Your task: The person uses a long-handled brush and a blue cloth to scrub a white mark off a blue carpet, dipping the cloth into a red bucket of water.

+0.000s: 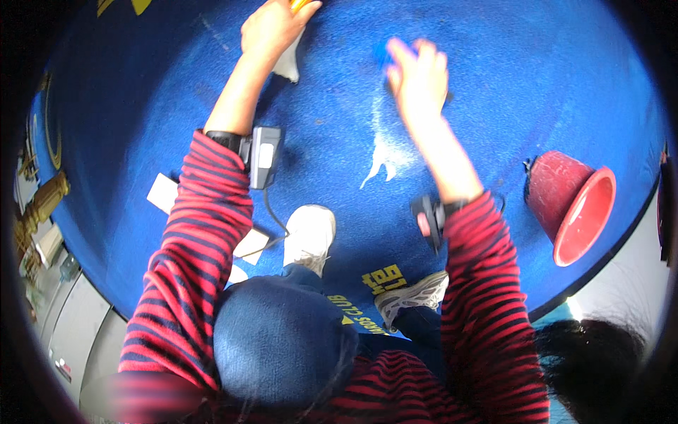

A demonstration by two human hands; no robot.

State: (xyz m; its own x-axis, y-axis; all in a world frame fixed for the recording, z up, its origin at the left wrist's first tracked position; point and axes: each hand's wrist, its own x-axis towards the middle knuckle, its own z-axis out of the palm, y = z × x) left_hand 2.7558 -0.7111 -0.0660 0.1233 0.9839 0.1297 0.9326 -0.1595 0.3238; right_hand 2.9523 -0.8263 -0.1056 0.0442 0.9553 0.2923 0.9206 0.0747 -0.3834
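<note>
At the top of the head view, my left hand (272, 32) is closed round something with a yellow-orange handle (299, 4). A pale, tapering flat piece (288, 63) shows below that hand; whether it belongs to the handle I cannot tell. My right hand (421, 81) is farther right, low over the blue carpet (339, 106). Its fingers are bent and blurred, with a bright blue patch (383, 54) at their tips, too smeared to name. Between my hands and my feet, a white forked smear (385, 152) marks the carpet, just below my right hand.
A red bucket (561, 191) lies tipped on its side at the right. White flat pieces (162, 192) lie by my left arm. Dark devices (265, 157) are strapped to both wrists, the left with a cable. My shoes (309, 233) stand on the carpet, near yellow lettering.
</note>
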